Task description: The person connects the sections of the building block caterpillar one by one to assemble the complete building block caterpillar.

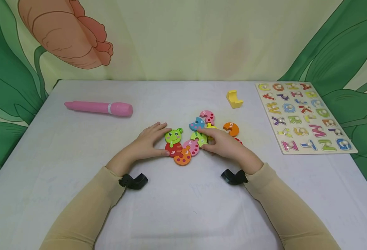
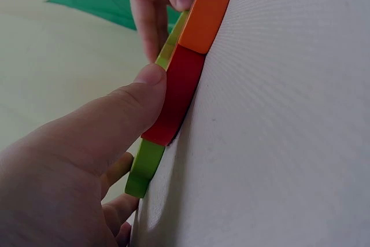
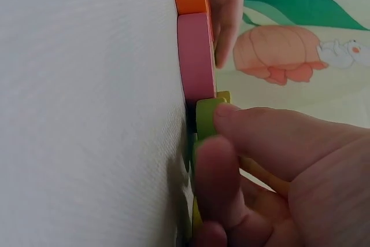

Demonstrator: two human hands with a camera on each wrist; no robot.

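Fingers (image 3: 218, 169) of our right hand (image 1: 225, 144) pinch green 5 piece (image 1: 199, 137), beside pink 4 piece (image 1: 193, 146); left hand (image 1: 148, 141) spread, touching red 2 piece (image 1: 171, 150), left of pink. Likely light, stiff; we'd grip edges.

A pink stick (image 1: 99, 108) lies at left, a yellow notched block (image 1: 234, 101) at upper right of centre, and a letter board (image 1: 303, 125) at right.
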